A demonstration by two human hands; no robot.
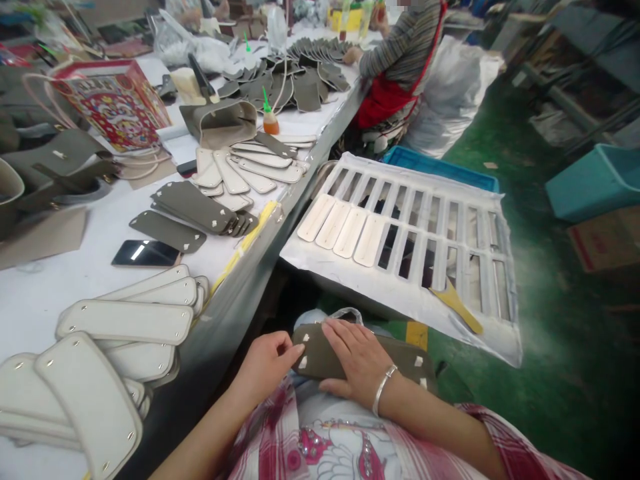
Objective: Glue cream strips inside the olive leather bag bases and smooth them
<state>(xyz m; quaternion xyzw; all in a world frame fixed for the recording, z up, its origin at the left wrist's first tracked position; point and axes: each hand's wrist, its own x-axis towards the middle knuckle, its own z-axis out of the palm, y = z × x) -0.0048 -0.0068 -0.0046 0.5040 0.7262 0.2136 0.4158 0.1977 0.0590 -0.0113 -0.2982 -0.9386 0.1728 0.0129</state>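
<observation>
A dark olive rounded panel [360,348] with small white tabs near its ends lies across my lap. My left hand [273,365] grips its left end, thumb on top and fingers curled at the edge. Flat over the panel's middle rests my right hand [357,357], fingers stretched out, a silver bangle at the wrist. On the table to the left are cream panels [127,319] with small metal fittings, in a loose overlapping pile. Beyond them sits a stack of similar olive panels [193,207].
A white slatted rack [400,288] stands ahead, bearing several cream strips [345,230] and a yellow scraper-like tool [457,307]. A phone [145,253] and a green-tipped glue bottle [270,120] are on the table [107,267]. Another person's sleeve [395,50] shows at the far edge.
</observation>
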